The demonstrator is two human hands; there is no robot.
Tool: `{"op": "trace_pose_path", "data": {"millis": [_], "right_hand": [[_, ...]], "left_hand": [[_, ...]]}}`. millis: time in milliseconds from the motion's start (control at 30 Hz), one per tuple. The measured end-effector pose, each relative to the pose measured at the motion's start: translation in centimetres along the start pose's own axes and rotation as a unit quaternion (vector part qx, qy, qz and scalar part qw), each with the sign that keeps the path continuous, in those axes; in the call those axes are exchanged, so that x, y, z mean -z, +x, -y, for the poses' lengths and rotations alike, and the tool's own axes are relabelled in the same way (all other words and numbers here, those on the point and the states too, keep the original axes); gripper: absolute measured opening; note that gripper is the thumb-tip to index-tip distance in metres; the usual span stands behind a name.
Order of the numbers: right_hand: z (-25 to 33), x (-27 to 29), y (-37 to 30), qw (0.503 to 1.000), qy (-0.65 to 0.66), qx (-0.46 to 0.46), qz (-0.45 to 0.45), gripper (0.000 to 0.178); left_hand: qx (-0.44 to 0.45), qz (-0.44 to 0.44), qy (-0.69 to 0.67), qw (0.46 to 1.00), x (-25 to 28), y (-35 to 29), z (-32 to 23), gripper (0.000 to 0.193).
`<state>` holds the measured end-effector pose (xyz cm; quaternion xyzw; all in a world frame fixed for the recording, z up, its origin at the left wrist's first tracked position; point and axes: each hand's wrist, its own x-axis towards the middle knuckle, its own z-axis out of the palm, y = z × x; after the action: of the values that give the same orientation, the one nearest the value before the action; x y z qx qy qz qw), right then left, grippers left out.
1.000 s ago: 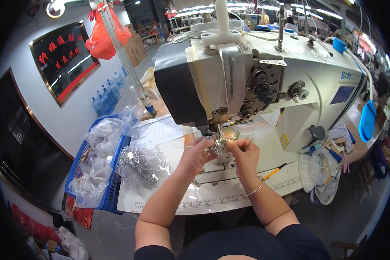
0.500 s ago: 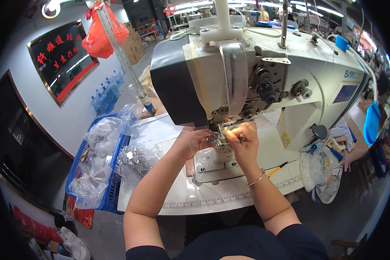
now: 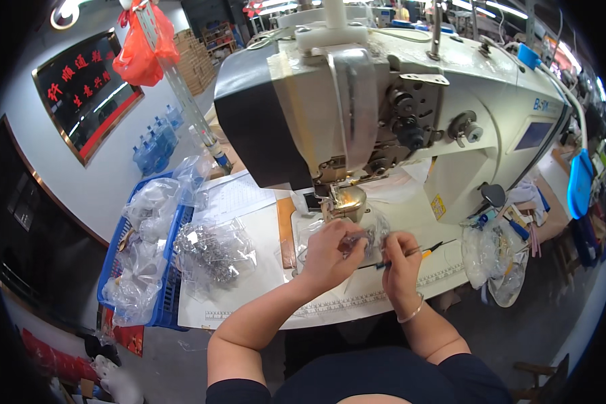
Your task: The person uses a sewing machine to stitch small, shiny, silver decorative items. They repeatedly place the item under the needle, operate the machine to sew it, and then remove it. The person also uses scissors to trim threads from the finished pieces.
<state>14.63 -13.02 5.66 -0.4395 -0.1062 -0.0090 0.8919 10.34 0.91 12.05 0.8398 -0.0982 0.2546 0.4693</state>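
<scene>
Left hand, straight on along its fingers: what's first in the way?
Past the clear plastic piece at its fingertips, the right hand looks first in line for the left hand; depth between them is unclear.

Lighting and picture condition: work surface bright, margins dark.
Strip lights (image 3: 507,9) in the upper background and a ring-shaped lamp (image 3: 69,9) at upper left burn out to white; a small warm light (image 3: 349,197) glows under the head of the sewing machine (image 3: 478,94). Glare noted: a diagonal streak on the glossy wall panel (image 3: 84,101), glints on the clear plastic bags (image 3: 138,262). The doorway (image 3: 34,249) at left is near black; the floor (image 3: 175,360) is dim. Fisheye distortion bows the table (image 3: 266,232) edge and ruler (image 3: 438,273); black vignetting fills the corners. Slight blur affects the left hand (image 3: 333,256) and right hand (image 3: 400,264); the clear plastic (image 3: 376,234) between them is indistinct.
</scene>
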Motion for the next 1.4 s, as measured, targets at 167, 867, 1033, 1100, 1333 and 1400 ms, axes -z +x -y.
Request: {"op": "trace_pose_path", "data": {"millis": [167,867,1033,1100,1333,1400], "right_hand": [[0.0,-2.4,2.8,0.993,-0.089,0.076,0.015,0.011],[-1.3,-6.0,6.6,0.903,-0.309,0.288,0.072,0.009],[-1.6,-5.3,7.0,0.910,-0.301,0.270,0.093,0.010],[-1.4,-5.4,7.1,0.909,-0.294,0.277,0.099,0.010],[-1.0,-5.7,6.4,0.912,-0.294,0.275,0.082,0.010],[-1.0,-5.5,6.4,0.906,-0.299,0.286,0.093,0.010]], "left_hand": [[0.238,-0.038,-0.223,0.945,0.5,1.5,0.9,0.012],[0.350,0.016,-0.383,0.855,6.9,5.7,2.6,0.025],[0.383,0.008,-0.360,0.850,6.9,5.8,2.6,0.023],[0.373,0.000,-0.368,0.852,7.0,5.8,2.6,0.023],[0.341,0.016,-0.388,0.856,6.8,5.8,2.4,0.024],[0.321,0.015,-0.404,0.857,6.6,5.6,3.1,0.026]]}}
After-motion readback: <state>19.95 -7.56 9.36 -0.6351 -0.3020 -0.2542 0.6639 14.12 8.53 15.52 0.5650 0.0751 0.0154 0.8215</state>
